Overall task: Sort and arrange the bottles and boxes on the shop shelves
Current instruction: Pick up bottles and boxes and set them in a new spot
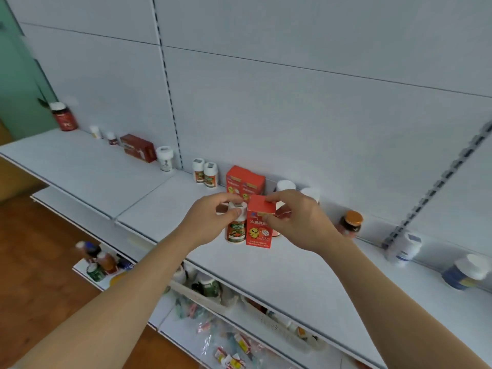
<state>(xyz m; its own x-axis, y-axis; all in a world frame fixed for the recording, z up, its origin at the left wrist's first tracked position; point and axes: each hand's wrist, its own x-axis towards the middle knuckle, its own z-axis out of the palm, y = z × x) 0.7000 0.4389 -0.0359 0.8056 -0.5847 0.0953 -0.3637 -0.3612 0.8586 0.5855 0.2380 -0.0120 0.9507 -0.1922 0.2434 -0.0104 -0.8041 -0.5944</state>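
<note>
White shelf [292, 272], hand [298, 222] gripping box [259, 227]

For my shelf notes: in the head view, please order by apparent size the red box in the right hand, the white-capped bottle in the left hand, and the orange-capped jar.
1. red box
2. white-capped bottle, slightly smaller
3. orange-capped jar, farther back, so true size unsure

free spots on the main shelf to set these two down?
Bare: the shelf's front strip, from the dark red box rightward past both hands. Crowded: the back wall row, tightest around the orange boxes. Lower shelves are cluttered.
</note>
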